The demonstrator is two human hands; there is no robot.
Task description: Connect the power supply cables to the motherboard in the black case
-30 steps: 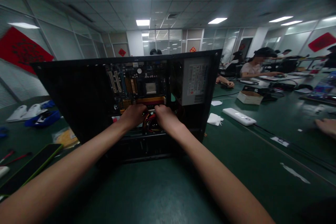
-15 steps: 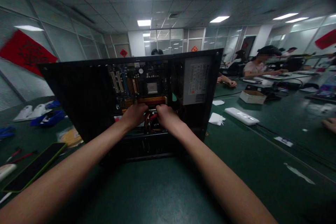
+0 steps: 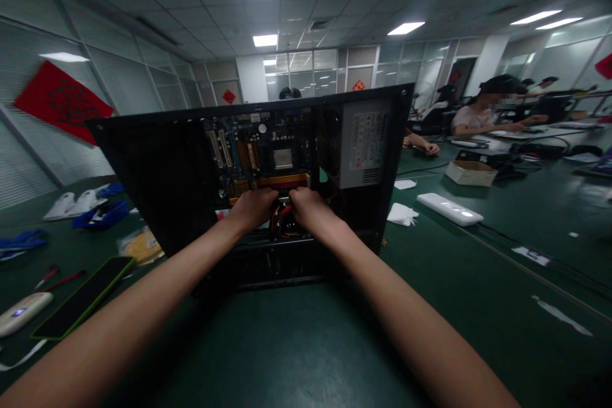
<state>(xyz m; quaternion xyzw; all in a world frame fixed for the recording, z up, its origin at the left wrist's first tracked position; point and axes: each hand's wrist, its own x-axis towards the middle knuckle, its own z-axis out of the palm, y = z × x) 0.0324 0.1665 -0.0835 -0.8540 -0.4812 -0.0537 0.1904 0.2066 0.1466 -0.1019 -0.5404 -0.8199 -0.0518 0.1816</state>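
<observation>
An open black computer case (image 3: pixel 157 172) stands upright on the green table, its inside facing me. Both my hands reach into it, side by side at the lower edge of the motherboard (image 3: pixel 277 134). My left hand (image 3: pixel 257 207) has its fingers curled just below the yellow and red memory slots (image 3: pixel 287 181). Close beside it, my right hand (image 3: pixel 308 205) is closed too, near a bundle of coloured cables (image 3: pixel 281 220). What the fingertips grip is hidden behind the hands. A grey power supply (image 3: pixel 366 148) sits at the case's upper right.
Left of the case lie a phone (image 3: pixel 83 296), a power bank (image 3: pixel 25 313), a bag of yellow material (image 3: pixel 142 245) and a blue tray (image 3: pixel 101 215). To the right are a power strip (image 3: pixel 449 209), crumpled white paper (image 3: pixel 402 214) and a cardboard box (image 3: pixel 471 172). A person (image 3: pixel 488 116) sits beyond.
The whole view has shifted slightly, so the scene sits further right. My hands stay at the same spot inside the case, still closed.
</observation>
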